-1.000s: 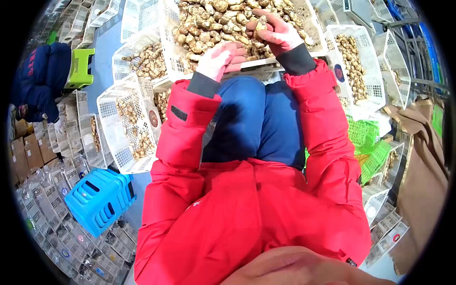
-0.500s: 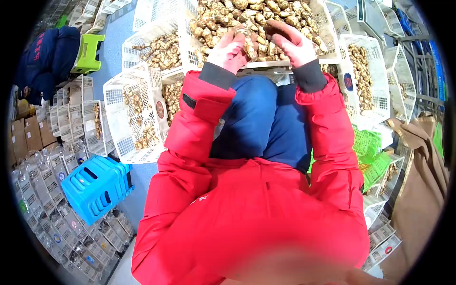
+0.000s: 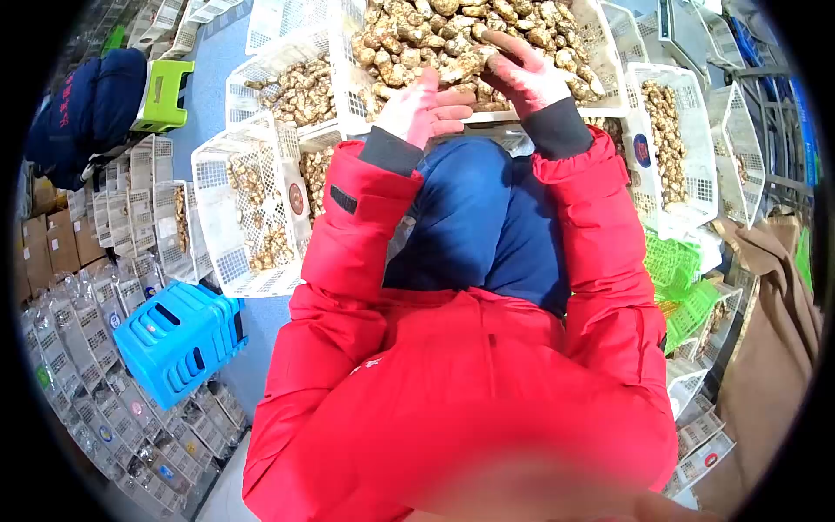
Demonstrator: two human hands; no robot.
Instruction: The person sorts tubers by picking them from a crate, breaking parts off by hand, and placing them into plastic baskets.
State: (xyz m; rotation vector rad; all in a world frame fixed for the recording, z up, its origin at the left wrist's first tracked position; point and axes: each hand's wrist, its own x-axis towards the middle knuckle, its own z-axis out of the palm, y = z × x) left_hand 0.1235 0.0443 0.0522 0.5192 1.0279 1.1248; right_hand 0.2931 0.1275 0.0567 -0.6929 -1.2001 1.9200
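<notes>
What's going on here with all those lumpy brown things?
Someone in a red jacket is working at a white crate of lumpy brown pieces. The left hand is open near the crate's near edge; the right hand is over the pieces, but whether it grips one is unclear. More pieces lie in crates on both sides.

Red lettering (image 3: 65, 102) on a jacket (image 3: 106, 91) and round labels (image 3: 296, 199) on crates (image 3: 290, 157) are unreadable.

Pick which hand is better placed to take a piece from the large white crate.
Probably the right hand: its fingers reach over the lumpy pieces in the large white crate, while the left hand, open, sits nearer the crate's front edge.
</notes>
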